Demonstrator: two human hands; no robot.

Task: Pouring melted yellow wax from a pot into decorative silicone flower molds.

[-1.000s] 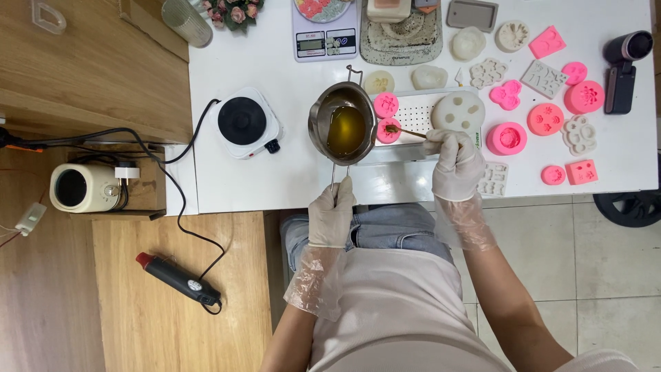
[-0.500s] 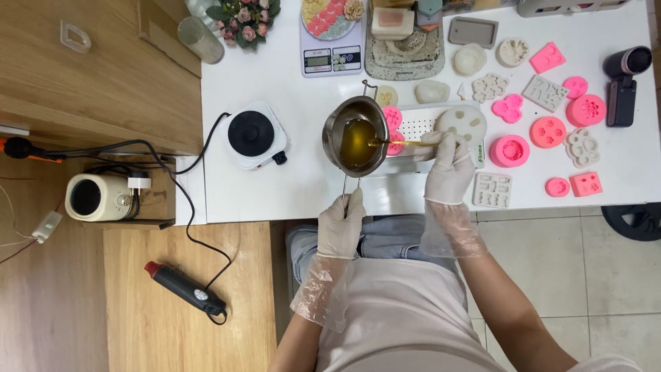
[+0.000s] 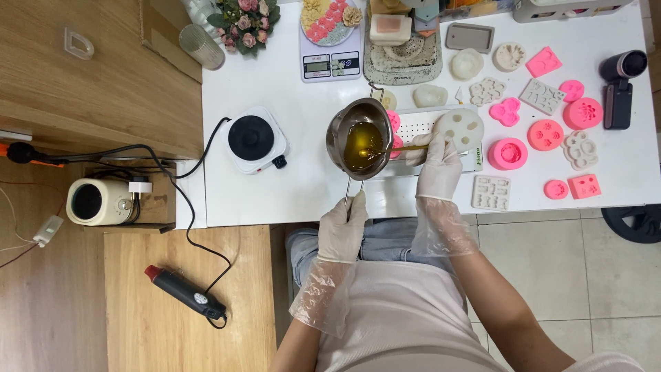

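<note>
While the pot hangs over the bench, notes as follows.

Left hand (image 3: 342, 231): gloved, fingers wrapped tight round the thin wire handle (image 3: 350, 191) of the metal melting pot (image 3: 359, 138); handle runs from my palm up and away to the pot.

Right hand (image 3: 436, 163): gloved, fingers pinched together on a slim stirring stick (image 3: 399, 147); its far end dips in the amber liquid (image 3: 362, 145).

Pot position: ahead of my left fingers, just left of my right fingers, over the white bench (image 3: 303, 186); cannot tell if its base touches the bench or floats above it.

Liquid: golden, clear, sits well below the rim.

Step in hand, as I judge it: stirring the melt while steadying the pot.

Doing it well: keep left wrist locked so the pot stays level; a long thin handle twists easily. Stir slow, stick tip low, no scraping up the wall, no splashing.

Risk: hot liquid near thin gloves; keep right fingers outside the rim.

Under my right fingers: a round white mould (image 3: 460, 127) on a white perforated board (image 3: 420, 126), touching or nearly so.

Beyond right fingers: pink moulds (image 3: 507, 153) and white silicone moulds scattered, well apart from the pot.

Left of the pot: small white hotplate (image 3: 256, 138), near, not touching.

Far ahead: kitchen scale (image 3: 329, 41).
</note>
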